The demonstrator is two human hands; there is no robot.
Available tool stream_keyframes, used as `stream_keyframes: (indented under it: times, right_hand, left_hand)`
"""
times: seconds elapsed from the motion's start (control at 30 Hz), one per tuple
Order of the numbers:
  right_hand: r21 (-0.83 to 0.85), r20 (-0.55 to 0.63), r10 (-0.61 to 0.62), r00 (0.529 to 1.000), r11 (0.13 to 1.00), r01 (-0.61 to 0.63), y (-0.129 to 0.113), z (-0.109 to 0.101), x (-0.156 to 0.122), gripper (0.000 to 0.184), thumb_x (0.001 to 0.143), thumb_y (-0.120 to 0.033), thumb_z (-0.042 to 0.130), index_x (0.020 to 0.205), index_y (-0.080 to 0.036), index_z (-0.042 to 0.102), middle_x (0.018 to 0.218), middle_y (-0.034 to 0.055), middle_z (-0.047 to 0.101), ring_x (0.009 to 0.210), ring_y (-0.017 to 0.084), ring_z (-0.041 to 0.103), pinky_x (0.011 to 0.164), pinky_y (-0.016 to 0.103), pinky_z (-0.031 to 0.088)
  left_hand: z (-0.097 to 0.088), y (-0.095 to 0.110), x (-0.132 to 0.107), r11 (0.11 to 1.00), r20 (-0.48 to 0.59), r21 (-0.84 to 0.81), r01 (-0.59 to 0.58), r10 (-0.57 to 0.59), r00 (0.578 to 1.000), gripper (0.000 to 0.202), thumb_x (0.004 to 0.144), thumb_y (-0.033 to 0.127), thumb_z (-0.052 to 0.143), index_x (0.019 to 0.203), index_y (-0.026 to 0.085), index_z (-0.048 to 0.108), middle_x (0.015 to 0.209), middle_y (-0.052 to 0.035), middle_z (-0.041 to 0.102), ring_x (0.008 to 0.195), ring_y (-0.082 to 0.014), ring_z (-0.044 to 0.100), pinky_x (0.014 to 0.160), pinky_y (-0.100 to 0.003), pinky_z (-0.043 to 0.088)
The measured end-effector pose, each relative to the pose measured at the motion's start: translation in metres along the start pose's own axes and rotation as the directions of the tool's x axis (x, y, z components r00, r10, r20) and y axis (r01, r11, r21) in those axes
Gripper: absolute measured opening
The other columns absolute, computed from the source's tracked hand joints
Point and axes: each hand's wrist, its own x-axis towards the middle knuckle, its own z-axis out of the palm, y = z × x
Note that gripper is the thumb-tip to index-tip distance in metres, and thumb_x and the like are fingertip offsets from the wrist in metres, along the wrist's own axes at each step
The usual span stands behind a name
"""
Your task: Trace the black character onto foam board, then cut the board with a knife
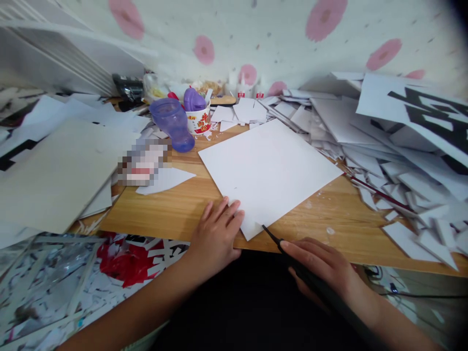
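Note:
A square white board (268, 170) lies on the wooden table (161, 214), turned cornerwise with one corner at the front edge. My left hand (215, 236) rests flat on the board's left edge near that corner, fingers stretched out. In my right hand (325, 263) is a long black tool (310, 279) with a slim tapering end. Its tip meets the lower right edge of the board, close to the near corner. The exact kind of tool is not clear, and its rear part runs back along my forearm.
White offcuts (413, 190) are heaped on the right, with a lettered sheet (413, 107) on top. At left lies a large pale board (62, 170). A purple cup (173, 122) and a paper tub (199, 119) stand behind. Scraps and a red bag (126, 261) lie below the table.

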Motion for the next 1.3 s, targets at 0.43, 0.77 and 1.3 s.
stream_keyframes:
  times: [0.43, 0.77, 1.3]
  right_hand:
    - [0.071, -0.287, 0.147, 0.947, 0.989, -0.132, 0.013, -0.01, -0.021, 0.045, 0.079, -0.023, 0.064, 0.122, -0.027, 0.056, 0.098, 0.0076, 0.071, 0.085, 0.025, 0.069, 0.068, 0.034, 0.059]
    - [0.781, -0.278, 0.596, 0.753, 0.597, -0.184, 0.031, 0.005, -0.002, 0.036, 0.087, -0.036, 0.056, 0.121, -0.025, 0.056, 0.094, 0.0081, 0.069, 0.092, 0.024, 0.065, 0.083, 0.04, 0.053]
    - [0.796, -0.404, 0.582, 0.706, 0.604, -0.043, 0.059, -0.007, 0.023, 0.03, 0.088, -0.035, 0.054, 0.115, -0.024, 0.061, 0.096, 0.0069, 0.069, 0.081, 0.022, 0.067, 0.076, 0.038, 0.054]
  left_hand:
    - [-0.018, -0.019, 0.01, 0.999, -0.053, -0.034, 0.029, -0.031, 0.998, 0.075, 0.071, 0.062, 0.067, 0.133, 0.023, 0.05, 0.139, -0.0138, 0.045, 0.131, -0.0366, 0.037, 0.108, -0.059, 0.025]
    - [-0.046, -0.098, 0.085, 0.952, -0.031, 0.08, 0.295, -0.293, 0.956, 0.058, 0.086, 0.046, 0.051, 0.136, 0.017, 0.045, 0.148, -0.0147, 0.034, 0.137, -0.0283, 0.032, 0.11, -0.04, 0.029]
    - [-0.052, -0.108, 0.077, 0.912, -0.023, 0.033, 0.409, -0.408, 0.913, 0.036, 0.078, 0.045, 0.053, 0.104, 0.02, 0.055, 0.111, -0.0079, 0.061, 0.097, -0.0248, 0.059, 0.08, -0.033, 0.044]
